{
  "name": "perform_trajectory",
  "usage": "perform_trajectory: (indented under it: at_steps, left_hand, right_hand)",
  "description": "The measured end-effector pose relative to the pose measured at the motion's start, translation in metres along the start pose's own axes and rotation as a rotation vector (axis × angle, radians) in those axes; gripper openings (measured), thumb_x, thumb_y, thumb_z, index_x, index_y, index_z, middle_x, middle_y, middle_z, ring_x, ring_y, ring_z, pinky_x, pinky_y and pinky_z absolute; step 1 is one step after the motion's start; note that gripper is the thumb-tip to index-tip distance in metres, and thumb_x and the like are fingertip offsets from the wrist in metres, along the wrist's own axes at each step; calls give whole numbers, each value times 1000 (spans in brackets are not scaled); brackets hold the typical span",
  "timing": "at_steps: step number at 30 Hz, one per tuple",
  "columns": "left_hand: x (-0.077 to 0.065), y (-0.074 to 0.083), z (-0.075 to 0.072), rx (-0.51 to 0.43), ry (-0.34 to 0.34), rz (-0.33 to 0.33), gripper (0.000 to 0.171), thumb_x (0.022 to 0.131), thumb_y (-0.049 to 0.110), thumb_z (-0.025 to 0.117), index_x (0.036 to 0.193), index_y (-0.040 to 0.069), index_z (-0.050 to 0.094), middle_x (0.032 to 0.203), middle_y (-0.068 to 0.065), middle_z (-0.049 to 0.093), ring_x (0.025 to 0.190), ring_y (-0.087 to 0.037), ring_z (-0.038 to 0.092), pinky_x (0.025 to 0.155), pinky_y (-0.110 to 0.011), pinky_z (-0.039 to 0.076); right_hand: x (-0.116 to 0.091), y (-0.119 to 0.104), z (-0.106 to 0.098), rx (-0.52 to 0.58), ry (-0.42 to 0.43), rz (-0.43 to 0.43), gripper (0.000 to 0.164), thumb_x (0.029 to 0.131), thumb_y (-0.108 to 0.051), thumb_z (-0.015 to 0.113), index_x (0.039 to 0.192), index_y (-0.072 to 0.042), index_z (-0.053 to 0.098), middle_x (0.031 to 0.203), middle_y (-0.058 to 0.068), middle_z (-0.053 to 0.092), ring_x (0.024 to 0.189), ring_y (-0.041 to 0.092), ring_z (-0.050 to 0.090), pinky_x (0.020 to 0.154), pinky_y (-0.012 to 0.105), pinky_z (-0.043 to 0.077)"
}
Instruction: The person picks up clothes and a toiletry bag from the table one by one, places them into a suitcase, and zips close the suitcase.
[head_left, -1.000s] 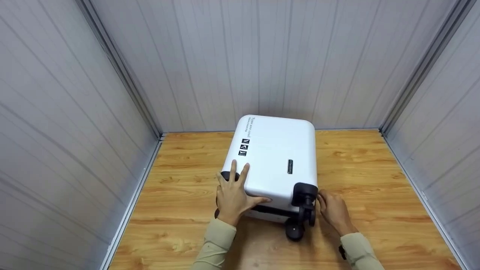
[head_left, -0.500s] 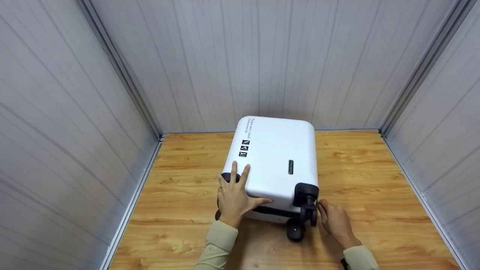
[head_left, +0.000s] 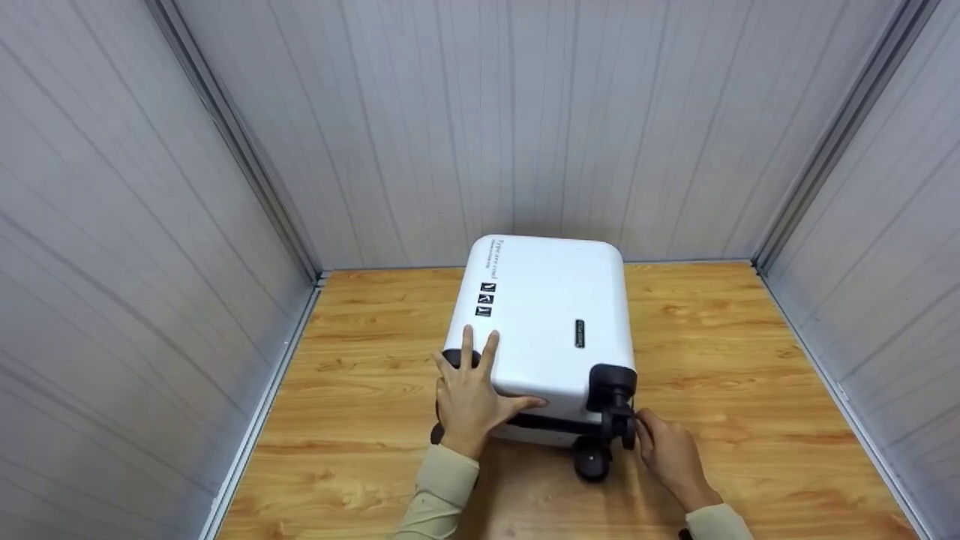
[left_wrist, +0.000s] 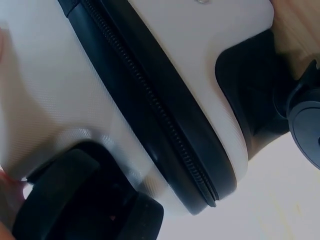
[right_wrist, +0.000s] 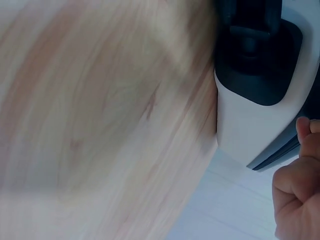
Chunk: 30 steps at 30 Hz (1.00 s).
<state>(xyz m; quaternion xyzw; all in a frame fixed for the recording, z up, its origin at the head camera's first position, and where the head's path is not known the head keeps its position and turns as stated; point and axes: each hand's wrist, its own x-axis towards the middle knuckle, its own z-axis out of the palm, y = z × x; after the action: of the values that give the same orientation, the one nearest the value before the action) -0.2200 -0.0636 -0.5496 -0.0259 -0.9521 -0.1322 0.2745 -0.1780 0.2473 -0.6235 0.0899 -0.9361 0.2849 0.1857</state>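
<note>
A white hard-shell suitcase (head_left: 551, 307) lies flat on the floor, wheels toward me. My left hand (head_left: 469, 401) rests spread over its near left corner, with two fingers on the top face and the thumb along the near edge. At the near right corner my right hand (head_left: 671, 454) is beside the black wheels (head_left: 616, 420). In the right wrist view its curled fingers (right_wrist: 300, 185) pinch at the black zipper band (right_wrist: 280, 150); the zipper pull itself is hidden by them. The left wrist view shows the zipper (left_wrist: 150, 95) running round the wheel end, closed along the stretch seen.
Wood-patterned flooring (head_left: 360, 390) surrounds the suitcase. Pale panel walls stand on the left (head_left: 135, 285), at the back (head_left: 480, 127) and on the right (head_left: 885, 247); the suitcase's far end is near the back wall.
My right hand has moved a little toward me along the suitcase's right side, to beside the wheels. The left hand stays in place on the corner. The view has shifted slightly.
</note>
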Motion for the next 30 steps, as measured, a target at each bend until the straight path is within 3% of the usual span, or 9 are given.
perform_trajectory:
  at_steps: [5, 11, 18, 21, 26, 30]
  left_hand:
    - [-6, 17, 0, 34, -31, -67, 134, 40, 99, 67, 155, 35, 45, 166, -11, 36, 129, -73, 39, 73, -58, 59]
    - [-13, 33, -5, 32, -64, -124, 134, 45, 98, 68, 158, 32, 40, 168, -13, 30, 131, -70, 39, 76, -60, 59]
    - [-17, 38, -12, 45, -84, -118, 125, 55, 96, 65, 157, 29, 42, 166, -16, 33, 127, -70, 43, 72, -56, 61]
    - [-19, 39, -14, 59, -80, -111, 119, 61, 96, 61, 156, 27, 44, 164, -17, 35, 124, -71, 45, 65, -53, 62]
    - [-24, 44, -19, 69, -70, -109, 109, 69, 94, 56, 153, 26, 50, 163, -19, 38, 125, -72, 44, 51, -44, 58]
    - [-27, 44, -25, 32, -80, -100, 91, 82, 85, 54, 151, 26, 53, 161, -19, 40, 126, -71, 46, 53, -46, 59]
  right_hand:
    - [8, 7, -3, -24, -13, 34, 14, 94, 3, 64, 89, -10, 66, 65, 3, 63, 55, 11, 51, 51, 32, 44]
    - [16, 17, -6, -32, -56, 57, 21, 85, 11, 63, 96, -7, 66, 68, 9, 64, 55, 17, 49, 53, 36, 43]
    - [25, 24, -7, -44, -67, 68, 23, 83, 11, 64, 97, -8, 66, 72, 10, 65, 57, 20, 51, 54, 39, 43]
    - [27, 27, -7, -46, -63, 72, 25, 83, 11, 62, 97, -8, 67, 69, 9, 62, 57, 22, 51, 53, 38, 41]
    - [31, 32, -8, -47, -31, 47, 35, 82, 11, 60, 110, -7, 72, 74, 13, 68, 63, 30, 63, 55, 45, 49]
    - [35, 37, -9, -52, -18, 16, 40, 77, 14, 60, 109, -7, 71, 76, 14, 68, 65, 32, 63, 57, 49, 50]
